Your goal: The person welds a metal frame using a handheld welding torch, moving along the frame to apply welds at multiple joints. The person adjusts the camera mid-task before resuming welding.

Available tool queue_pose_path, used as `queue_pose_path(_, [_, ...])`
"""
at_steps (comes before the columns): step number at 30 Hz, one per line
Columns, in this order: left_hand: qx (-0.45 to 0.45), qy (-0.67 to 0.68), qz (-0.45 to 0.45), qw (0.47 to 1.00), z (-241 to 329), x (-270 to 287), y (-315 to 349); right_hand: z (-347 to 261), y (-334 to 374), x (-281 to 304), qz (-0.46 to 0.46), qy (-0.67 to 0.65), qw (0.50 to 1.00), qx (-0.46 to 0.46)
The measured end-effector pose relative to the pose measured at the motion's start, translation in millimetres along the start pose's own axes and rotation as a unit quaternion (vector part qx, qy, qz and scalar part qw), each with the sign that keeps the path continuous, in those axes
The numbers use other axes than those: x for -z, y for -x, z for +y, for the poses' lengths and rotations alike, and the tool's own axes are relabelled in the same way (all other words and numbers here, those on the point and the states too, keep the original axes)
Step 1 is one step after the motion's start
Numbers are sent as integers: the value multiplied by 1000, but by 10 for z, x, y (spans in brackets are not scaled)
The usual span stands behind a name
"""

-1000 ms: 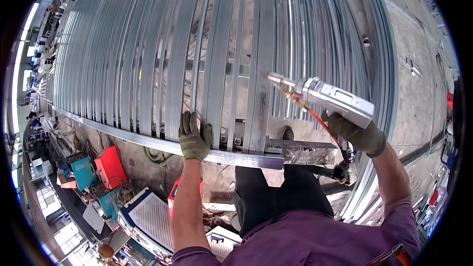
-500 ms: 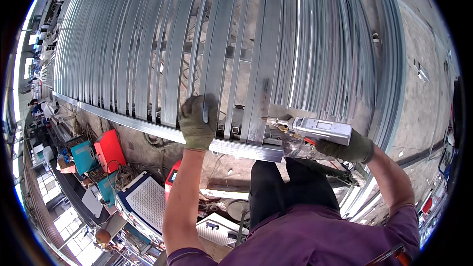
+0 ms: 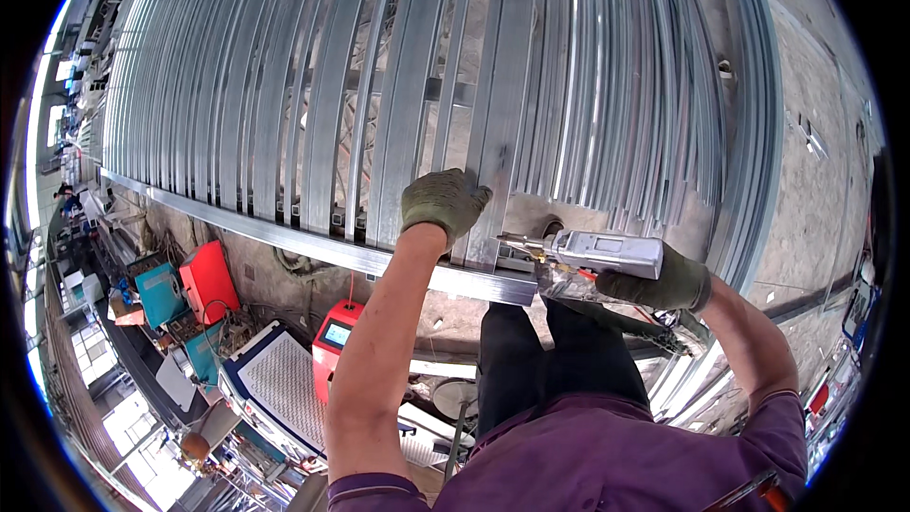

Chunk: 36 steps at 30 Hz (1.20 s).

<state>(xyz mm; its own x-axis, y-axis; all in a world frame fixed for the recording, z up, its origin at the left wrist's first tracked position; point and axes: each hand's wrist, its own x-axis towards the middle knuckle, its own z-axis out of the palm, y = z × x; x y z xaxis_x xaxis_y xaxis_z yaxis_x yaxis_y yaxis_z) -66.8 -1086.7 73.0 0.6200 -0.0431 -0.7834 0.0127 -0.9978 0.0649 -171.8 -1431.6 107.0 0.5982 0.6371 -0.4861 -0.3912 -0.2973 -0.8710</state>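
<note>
My left hand (image 3: 444, 201), in a dark olive glove, is closed over the bars close to the front rail. Its fingers curl at the left edge of a wide flat metal tube (image 3: 499, 114), and their tips are partly hidden. In my right hand (image 3: 668, 283), gloved too, is a silver handheld welding gun (image 3: 607, 252). The gun's thin brass-coloured nozzle points left, close to the tube's near end. A long shiny metal rail (image 3: 479, 283) runs across the near ends of the bars.
Several parallel metal tubes (image 3: 322, 123) stretch away at left. A dense bundle of thin metal profiles (image 3: 626, 85) lies right of the wide tube. Below the rail stand a red machine with a small screen (image 3: 334, 334) and another red box (image 3: 210, 283). Cables trail over the floor.
My left hand has moved right and slightly away from me, over to the wide tube. The welding gun has shifted slightly left. The frame of bars sits slightly further left in view.
</note>
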Motion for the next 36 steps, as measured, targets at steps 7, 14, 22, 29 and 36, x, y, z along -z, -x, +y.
queue_pose_path(7, [-67,9,193,979,-185,-74,33,-130,-317,-137,-43,139,988,45])
queue_pose_path(14, [-108,10,239,965,-269,-244,-72,-328,-491,25,-48,100,993,38])
queue_pose_path(22, [-33,33,217,975,50,-317,-75,-358,-432,192,-55,3,998,-20])
queue_pose_path(29, [-33,78,206,975,57,-237,-45,-202,-491,66,-84,117,989,24])
queue_pose_path(36, [-96,198,542,811,-492,-617,24,-285,-571,76,-79,120,989,26])
